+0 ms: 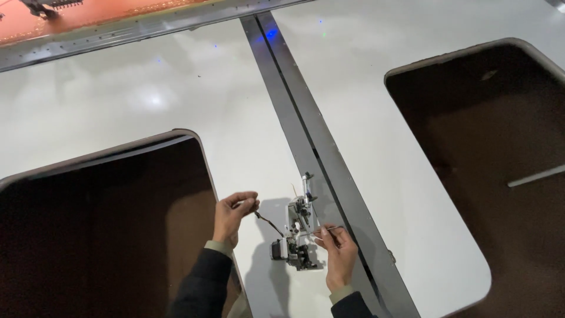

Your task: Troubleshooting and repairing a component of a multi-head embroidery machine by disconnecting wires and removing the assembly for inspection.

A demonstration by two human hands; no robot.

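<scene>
We see one small metal device [299,232] on the white tabletop [194,106]. Our left hand [231,213] pinches its one dark wire [268,222]. Our right hand [336,250] grips one thin tool [327,229].

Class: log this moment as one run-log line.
left hand: pinches dark wire | right hand: holds thin tool | small metal mechanism on white table
</scene>
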